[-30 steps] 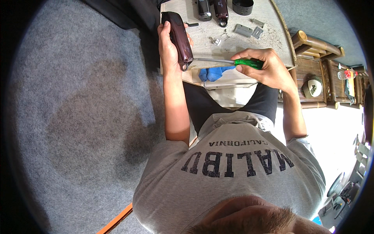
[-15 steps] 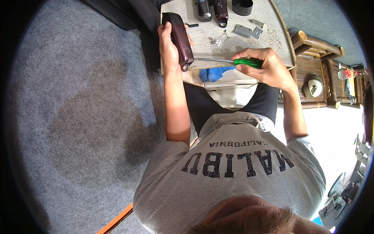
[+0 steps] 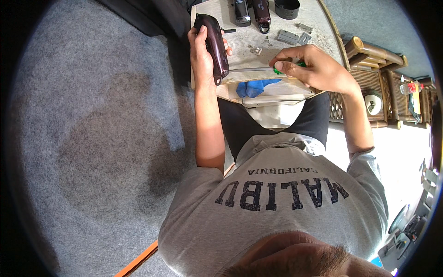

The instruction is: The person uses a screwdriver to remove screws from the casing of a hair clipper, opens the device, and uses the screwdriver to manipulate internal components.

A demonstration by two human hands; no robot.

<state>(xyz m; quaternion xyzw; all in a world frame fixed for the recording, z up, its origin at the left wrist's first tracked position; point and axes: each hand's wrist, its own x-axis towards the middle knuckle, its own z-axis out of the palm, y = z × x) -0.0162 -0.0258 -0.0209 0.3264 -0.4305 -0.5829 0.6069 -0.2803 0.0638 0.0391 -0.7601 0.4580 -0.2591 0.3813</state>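
My left hand (image 3: 201, 57) is wrapped round a dark maroon hair clipper (image 3: 215, 48), held over the near left part of the table. A small black lever sticks out from the clipper's right side, and a hanging loop is at its near end. My right hand (image 3: 316, 69) grips the green handle of a screwdriver (image 3: 254, 69). The screwdriver lies nearly level, its shaft pointing left and its tip meeting the clipper's near end. Whether the tip sits in a screw is too small to tell. My right fingers cover much of the handle.
On the wooden table (image 3: 318, 55) lie a grey clipper blade (image 3: 288, 37), small metal parts, a white piece (image 3: 257, 51) and loose hair. Farther back are a black clipper (image 3: 242, 13), another maroon clipper (image 3: 261, 16) and a round black container (image 3: 287, 8). A blue cloth (image 3: 254, 87) hangs below the near edge.
My right hand has shifted its grip on the screwdriver, turning over the handle with the wrist moving right. The clipper has moved slightly in my left hand.
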